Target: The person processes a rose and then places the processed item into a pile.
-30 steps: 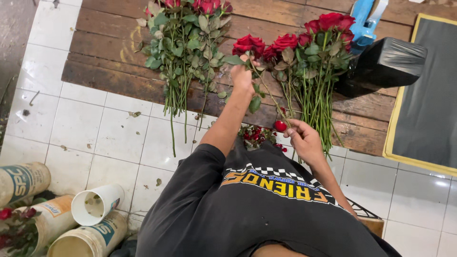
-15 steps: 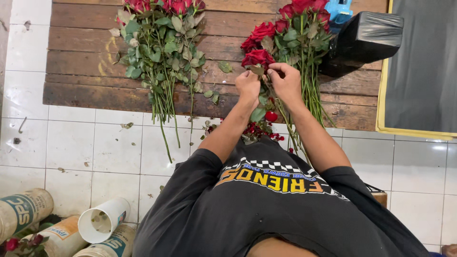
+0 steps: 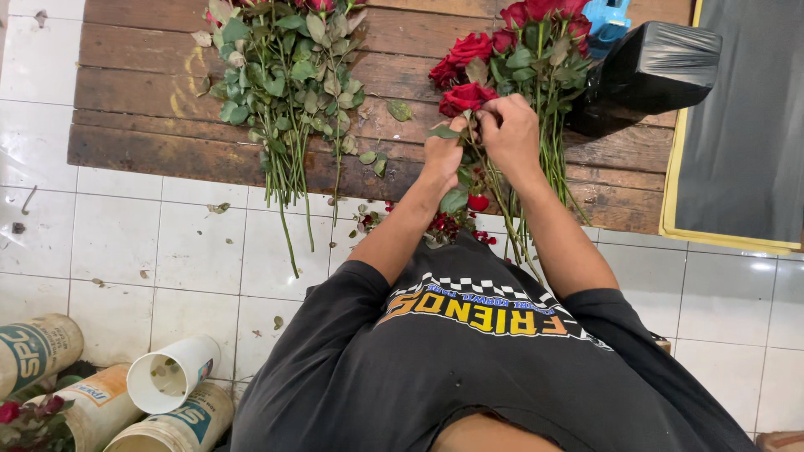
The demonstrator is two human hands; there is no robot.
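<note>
Both my hands meet over a single red rose [image 3: 466, 98] above the wooden board [image 3: 151, 92]. My left hand [image 3: 444, 155] grips its stem just under the bloom, and my right hand [image 3: 512, 131] pinches at the bloom and upper stem. Behind the hands lies a bunch of red roses [image 3: 536, 42] with long green stems [image 3: 554, 159]. A second bunch of roses [image 3: 289, 79], mostly leaves in view, lies to the left on the board. Loose red petals and leaves [image 3: 452, 224] are scattered on the tiles below my hands.
A black plastic-wrapped bundle [image 3: 649, 71] lies at the board's right end, beside a dark mat with a yellow edge [image 3: 741, 125]. Several plastic buckets [image 3: 172, 377] lie on the white tiled floor [image 3: 117, 243] at lower left, one with roses [image 3: 25, 418].
My right hand has risen from low near my body to the rose held by my left hand, and both now work at the bloom. The view has shifted slightly.
</note>
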